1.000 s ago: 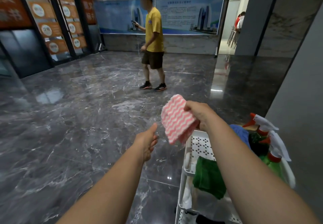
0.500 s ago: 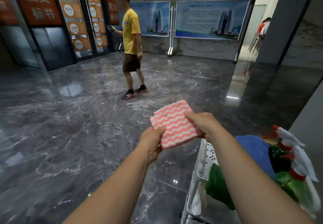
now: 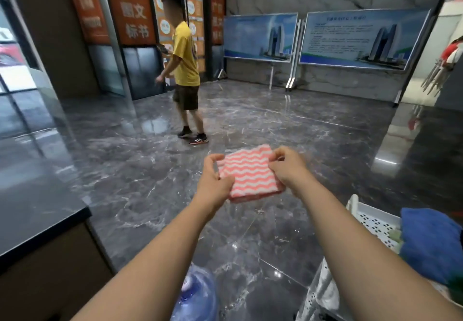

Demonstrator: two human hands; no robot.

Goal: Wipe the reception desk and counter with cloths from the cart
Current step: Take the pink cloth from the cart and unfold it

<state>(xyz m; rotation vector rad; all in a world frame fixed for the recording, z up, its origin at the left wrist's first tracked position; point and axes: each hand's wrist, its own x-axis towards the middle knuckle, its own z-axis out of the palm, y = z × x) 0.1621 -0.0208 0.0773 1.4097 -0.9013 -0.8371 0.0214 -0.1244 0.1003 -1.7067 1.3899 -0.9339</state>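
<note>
Fingers point(image 3: 212, 160) of my left hand point(image 3: 215, 177) and right hand point(image 3: 288, 167) now pinch the pink-striped cloth point(image 3: 248, 175) by its left and right edges, flat in mid-air over the floor point(image 3: 288, 125), where a second ago only the right had it by the cart point(image 3: 370, 223); I judge the pickup done and wiping next. The dark counter point(image 3: 37, 208) has come into view near left, its corner edge beside my left forearm. Open floor lies ahead, a bystander point(image 3: 186, 57) stands far off, the cart's rim sits near right, and a water bottle point(image 3: 198, 295) sits low between my arms.
</note>
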